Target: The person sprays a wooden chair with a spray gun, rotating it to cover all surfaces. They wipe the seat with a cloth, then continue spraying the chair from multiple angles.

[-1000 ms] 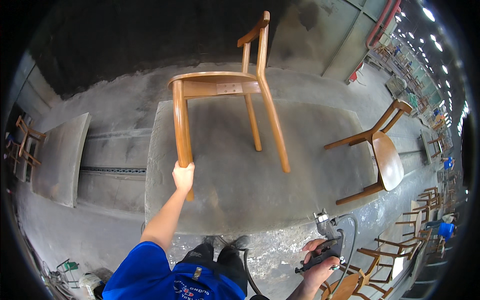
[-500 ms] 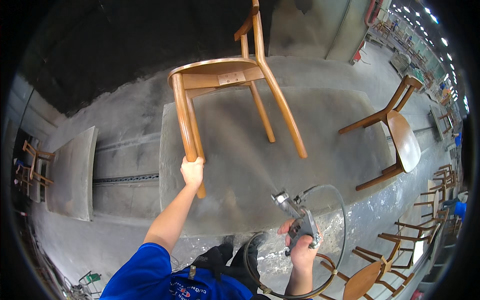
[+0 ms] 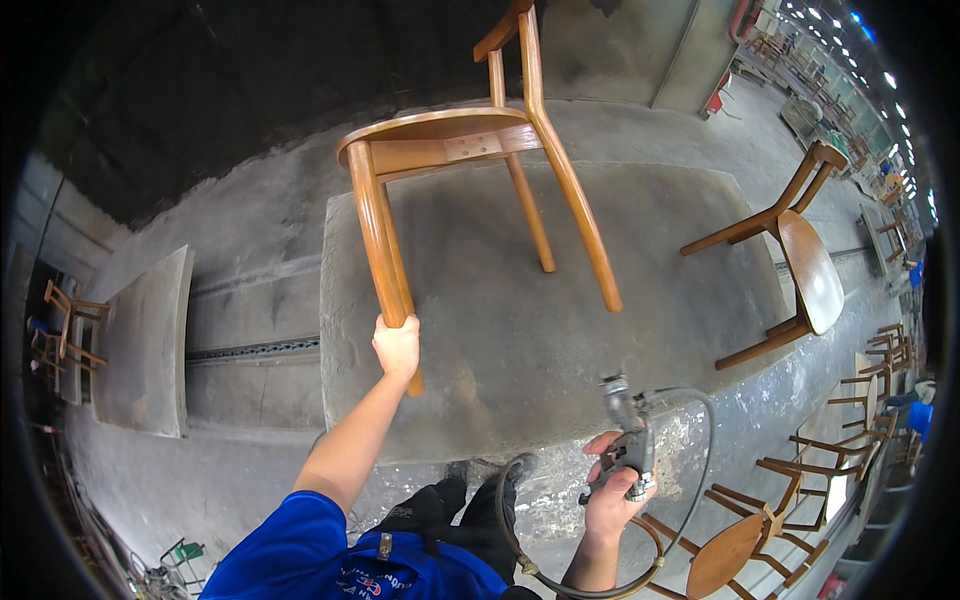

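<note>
My left hand is closed round a front leg of a brown wooden chair, low down near the leg's foot. The chair stands tilted before me, its underside and other legs showing and its backrest cut off by the top edge. To the right, my right hand grips a metal spray gun, whose nozzle points up and away, apart from the chair. A grey hose loops from the gun past my wrist. No spray mist shows at the nozzle.
Beneath the chair lies a large grey board; another board is at left beside a floor chain track. A second wooden chair stands at the right. Several more chairs line the lower right. A dark wall rises behind.
The spray gun has moved right and its nozzle has swung away from the chair. The mist seen earlier is gone. My left hand and the held chair have shifted slightly right.
</note>
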A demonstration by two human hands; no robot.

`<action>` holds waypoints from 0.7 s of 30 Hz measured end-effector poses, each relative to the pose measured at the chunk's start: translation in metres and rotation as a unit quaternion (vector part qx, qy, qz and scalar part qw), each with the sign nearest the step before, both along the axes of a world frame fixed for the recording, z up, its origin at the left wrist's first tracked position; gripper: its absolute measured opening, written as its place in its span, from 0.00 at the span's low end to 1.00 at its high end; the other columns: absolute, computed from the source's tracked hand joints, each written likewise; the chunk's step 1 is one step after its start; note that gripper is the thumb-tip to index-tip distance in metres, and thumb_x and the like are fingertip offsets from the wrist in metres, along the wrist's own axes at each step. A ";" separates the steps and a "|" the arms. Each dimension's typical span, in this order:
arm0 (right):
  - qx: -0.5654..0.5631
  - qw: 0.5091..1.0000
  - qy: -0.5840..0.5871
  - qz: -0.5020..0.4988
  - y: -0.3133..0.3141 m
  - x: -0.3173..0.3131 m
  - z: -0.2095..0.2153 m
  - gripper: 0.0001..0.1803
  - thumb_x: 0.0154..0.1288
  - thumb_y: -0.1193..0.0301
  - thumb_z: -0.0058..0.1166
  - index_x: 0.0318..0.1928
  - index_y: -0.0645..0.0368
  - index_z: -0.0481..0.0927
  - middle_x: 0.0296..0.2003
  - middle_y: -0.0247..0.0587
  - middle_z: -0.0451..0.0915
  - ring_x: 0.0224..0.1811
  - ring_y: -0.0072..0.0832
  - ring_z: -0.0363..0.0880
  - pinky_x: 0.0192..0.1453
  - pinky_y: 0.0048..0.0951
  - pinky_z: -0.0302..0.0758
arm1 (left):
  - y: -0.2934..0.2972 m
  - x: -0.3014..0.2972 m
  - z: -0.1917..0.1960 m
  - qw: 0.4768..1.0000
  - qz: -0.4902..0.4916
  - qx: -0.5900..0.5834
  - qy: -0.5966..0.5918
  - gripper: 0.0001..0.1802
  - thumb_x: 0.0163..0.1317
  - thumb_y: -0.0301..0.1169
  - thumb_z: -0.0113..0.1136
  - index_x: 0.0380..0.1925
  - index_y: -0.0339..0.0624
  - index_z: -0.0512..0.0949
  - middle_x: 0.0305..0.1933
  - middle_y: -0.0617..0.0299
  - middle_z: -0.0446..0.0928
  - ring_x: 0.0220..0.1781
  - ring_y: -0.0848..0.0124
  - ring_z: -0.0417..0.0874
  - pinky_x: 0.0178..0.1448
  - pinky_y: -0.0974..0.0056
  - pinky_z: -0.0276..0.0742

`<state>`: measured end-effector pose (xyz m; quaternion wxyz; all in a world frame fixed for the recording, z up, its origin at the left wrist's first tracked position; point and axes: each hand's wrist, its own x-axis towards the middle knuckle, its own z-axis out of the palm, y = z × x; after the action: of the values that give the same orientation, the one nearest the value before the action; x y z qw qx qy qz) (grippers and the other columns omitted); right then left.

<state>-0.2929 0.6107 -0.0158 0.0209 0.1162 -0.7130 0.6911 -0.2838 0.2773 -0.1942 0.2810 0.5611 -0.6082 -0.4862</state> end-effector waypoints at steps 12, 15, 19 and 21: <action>-0.067 0.990 -0.106 0.065 -0.006 -0.003 -0.037 0.40 0.72 0.42 0.53 0.62 0.69 0.73 0.31 0.37 0.81 0.21 0.12 0.68 0.25 0.17 0.64 | 0.026 0.000 -0.012 0.999 0.007 0.001 0.034 0.16 0.56 0.33 0.64 0.38 0.31 0.76 0.22 0.58 0.79 0.25 0.69 0.82 0.36 0.61 0.79; -0.080 0.970 -0.207 0.095 -0.026 -0.008 -0.049 0.29 0.75 0.54 0.53 0.63 0.66 0.74 0.31 0.34 0.82 0.21 0.11 0.68 0.24 0.16 0.65 | 0.034 0.000 -0.016 0.999 0.009 -0.001 0.049 0.15 0.57 0.32 0.64 0.38 0.31 0.76 0.23 0.59 0.80 0.26 0.70 0.82 0.36 0.62 0.78; -0.142 0.941 -0.270 0.149 -0.072 -0.026 -0.070 0.22 0.76 0.62 0.53 0.60 0.65 0.76 0.30 0.33 0.81 0.25 0.13 0.72 0.29 0.17 0.69 | 0.047 0.003 -0.017 0.997 0.002 0.034 0.076 0.13 0.58 0.30 0.63 0.37 0.33 0.73 0.24 0.60 0.79 0.26 0.72 0.80 0.35 0.64 0.78; -0.113 0.942 -0.277 0.153 -0.090 -0.036 -0.080 0.21 0.75 0.62 0.55 0.58 0.66 0.78 0.30 0.33 0.81 0.27 0.16 0.75 0.33 0.20 0.73 | 0.053 0.004 -0.014 0.997 -0.003 0.014 0.080 0.13 0.58 0.28 0.62 0.38 0.33 0.72 0.25 0.60 0.79 0.27 0.72 0.81 0.34 0.65 0.78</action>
<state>-0.3289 0.5203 -0.0961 -0.2708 0.0247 -0.5810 0.7671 -0.2796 0.3305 -0.2085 0.3195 0.5223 -0.5782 -0.5392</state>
